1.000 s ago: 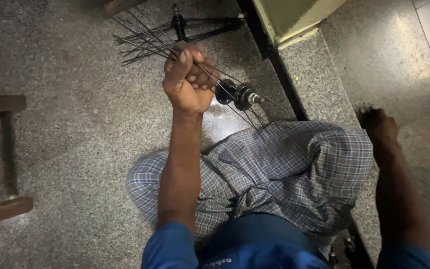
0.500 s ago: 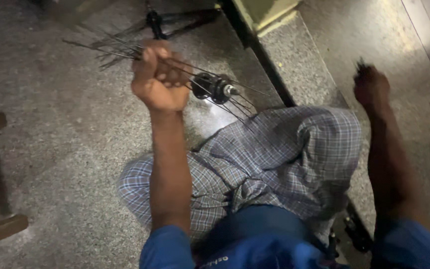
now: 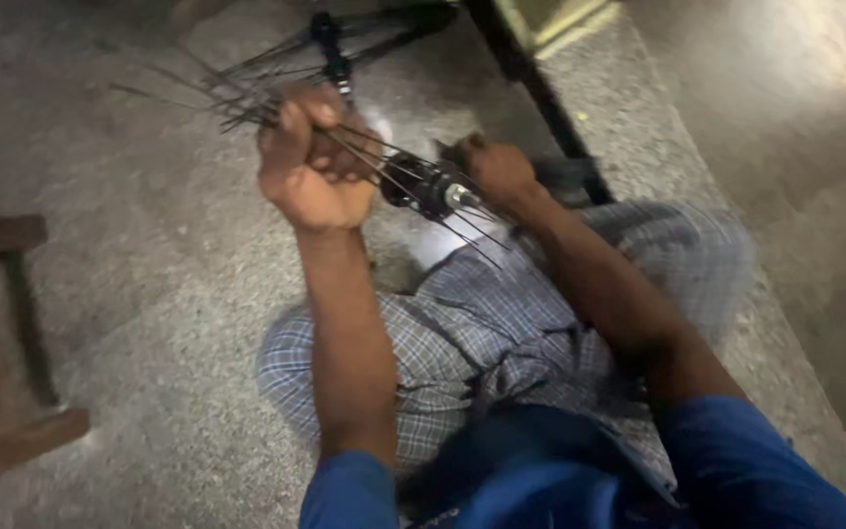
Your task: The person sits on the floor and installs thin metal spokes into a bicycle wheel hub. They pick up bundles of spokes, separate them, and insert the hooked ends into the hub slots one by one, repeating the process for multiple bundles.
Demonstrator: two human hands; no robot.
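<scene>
Left hand: the left hand is closed in a fist around a bundle of thin dark wire spokes, with the knuckles turned toward the camera and the forearm running down to a blue sleeve.
Right hand: the right hand is at the far side of the hub, fingers curled against it; motion blur hides whether the fingers are fully closed on it, so the grip cannot be told for certain.
Hub: a small dark wheel hub with a pale metal axle end sits between the two hands, just right of the left fist and touching or almost touching the right hand.
Spokes: the spokes fan out from the hub; one group passes through the left fist and spreads beyond it, up and to the left, while a few loose ones point down from the hub toward the lap.
Second hub: another dark hub-like part with spokes lies on the floor just beyond the left hand.
Lap: checked grey-blue cloth covers the person's legs below both hands.
Floor: speckled grey stone floor lies to the left of the left arm.
Wooden frame: a brown wooden frame stands well to the left of the left arm.
Dark bar: a dark bar runs diagonally just beyond the right hand.
</scene>
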